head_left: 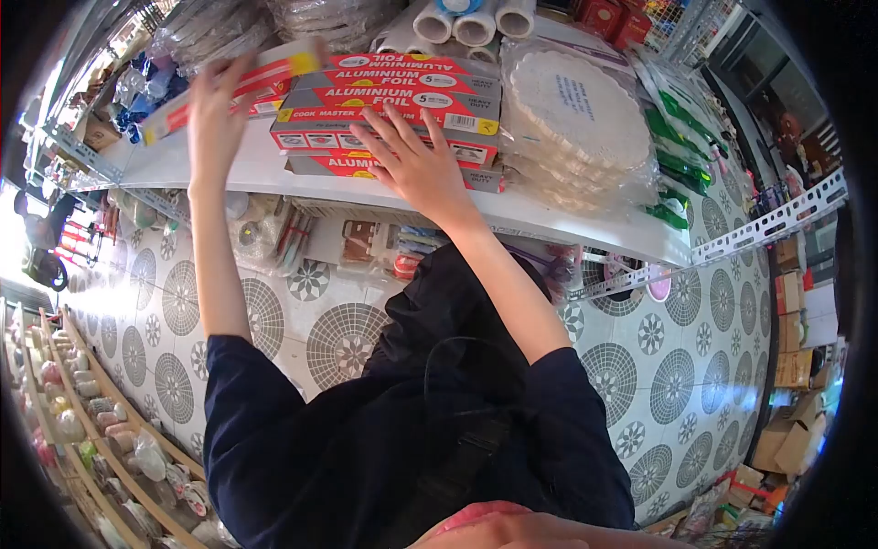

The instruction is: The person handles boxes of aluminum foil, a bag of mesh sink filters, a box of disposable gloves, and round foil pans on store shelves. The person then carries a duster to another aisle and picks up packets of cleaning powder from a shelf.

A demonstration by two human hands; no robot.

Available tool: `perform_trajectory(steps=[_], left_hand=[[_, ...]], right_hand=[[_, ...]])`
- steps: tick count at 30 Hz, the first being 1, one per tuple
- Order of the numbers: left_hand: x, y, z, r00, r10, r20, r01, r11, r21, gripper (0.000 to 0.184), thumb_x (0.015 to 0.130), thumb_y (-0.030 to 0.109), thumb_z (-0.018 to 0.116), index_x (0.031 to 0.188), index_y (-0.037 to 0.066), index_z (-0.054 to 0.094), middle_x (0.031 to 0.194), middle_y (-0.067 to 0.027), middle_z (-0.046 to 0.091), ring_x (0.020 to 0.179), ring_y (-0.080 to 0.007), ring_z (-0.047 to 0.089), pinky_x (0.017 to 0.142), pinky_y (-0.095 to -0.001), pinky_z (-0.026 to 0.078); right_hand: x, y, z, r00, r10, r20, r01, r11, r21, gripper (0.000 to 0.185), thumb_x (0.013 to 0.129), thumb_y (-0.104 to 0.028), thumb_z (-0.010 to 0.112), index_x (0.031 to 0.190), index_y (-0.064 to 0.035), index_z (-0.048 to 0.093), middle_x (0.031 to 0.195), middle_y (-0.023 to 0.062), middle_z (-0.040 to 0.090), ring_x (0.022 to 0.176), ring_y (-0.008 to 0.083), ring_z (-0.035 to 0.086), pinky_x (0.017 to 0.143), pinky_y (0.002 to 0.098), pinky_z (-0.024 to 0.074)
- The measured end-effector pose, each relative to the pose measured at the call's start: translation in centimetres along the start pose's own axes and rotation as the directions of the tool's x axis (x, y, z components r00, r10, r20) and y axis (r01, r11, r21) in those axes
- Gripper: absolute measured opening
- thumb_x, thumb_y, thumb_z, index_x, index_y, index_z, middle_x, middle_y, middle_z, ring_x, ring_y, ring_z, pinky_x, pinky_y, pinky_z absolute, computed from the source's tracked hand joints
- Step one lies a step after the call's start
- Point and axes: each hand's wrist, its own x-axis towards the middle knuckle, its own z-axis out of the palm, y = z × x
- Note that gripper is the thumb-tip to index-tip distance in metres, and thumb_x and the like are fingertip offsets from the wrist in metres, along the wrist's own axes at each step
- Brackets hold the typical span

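Observation:
My left hand [219, 114], smeared by motion, grips a long red and white box [285, 71] with yellow ends. It is tilted over the left part of the shelf and looks like the foil boxes beside it. My right hand [416, 169] lies with spread fingers on the front of a stack of aluminium foil boxes [375, 96], red and grey with white lettering. Several of these boxes are piled on the white shelf, their long sides towards me. The fingers of my right hand cover part of the front labels.
Wrapped scalloped white paper doilies [572, 110] are stacked right of the boxes, with green packets [681, 169] beyond. White rolls [473, 26] and plastic-wrapped stacks [215, 32] stand behind. The white shelf [585, 224] has a perforated metal rail [777, 215] at its right. Packaged goods fill a lower shelf.

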Motion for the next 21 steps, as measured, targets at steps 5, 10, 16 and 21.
perform_trajectory(steps=[5, 10, 16, 21], left_hand=[[4.5, 9.7, 6.8, 0.949, 0.294, 0.113, -0.262, 0.936, -0.236, 0.046, 0.075, 0.015, 0.069, 0.120, 0.017, 0.059, 0.110, -0.0086, 0.055, 0.103, -0.0280, 0.055, 0.086, -0.0414, 0.048], [8.6, 12.1, 14.5, 0.890, 0.403, 0.212, -0.291, 0.861, -0.417, 0.054, 0.079, 0.017, 0.067, 0.131, 0.020, 0.053, 0.115, -0.0103, 0.054, 0.108, -0.0305, 0.054, 0.091, -0.0388, 0.046], [9.9, 12.0, 15.7, 0.836, 0.490, 0.247, -0.296, 0.781, -0.549, 0.051, 0.081, 0.013, 0.065, 0.130, 0.016, 0.054, 0.118, -0.0148, 0.054, 0.108, -0.0337, 0.054, 0.093, -0.0378, 0.045], [9.3, 11.1, 15.6, 0.807, 0.512, 0.295, -0.259, 0.755, -0.602, 0.050, 0.081, 0.015, 0.065, 0.130, 0.017, 0.055, 0.118, -0.0168, 0.056, 0.101, -0.0351, 0.056, 0.088, -0.0401, 0.045]], right_hand=[[-0.1, 0.0, 0.0, 1.000, 0.002, -0.026, -0.002, 1.000, 0.017, 0.062, 0.087, -0.037, 0.058, 0.142, -0.0195, 0.035, 0.145, 0.0033, 0.037, 0.134, 0.0209, 0.034, 0.111, 0.0486, 0.0245], [-0.2, 0.0, 0.2, 1.000, 0.014, -0.021, -0.013, 1.000, 0.015, 0.064, 0.085, -0.036, 0.060, 0.142, -0.0215, 0.036, 0.145, 0.0028, 0.038, 0.134, 0.0198, 0.034, 0.110, 0.0487, 0.0257], [-0.3, -0.1, 0.6, 0.999, 0.021, -0.035, -0.020, 1.000, 0.017, 0.065, 0.084, -0.037, 0.061, 0.142, -0.0230, 0.036, 0.145, 0.0016, 0.037, 0.133, 0.0195, 0.035, 0.109, 0.0488, 0.0259], [-0.3, 0.0, 0.3, 0.999, 0.017, -0.033, -0.017, 1.000, 0.011, 0.065, 0.084, -0.037, 0.061, 0.142, -0.0235, 0.036, 0.145, 0.0012, 0.037, 0.133, 0.0199, 0.035, 0.110, 0.0488, 0.0257]])
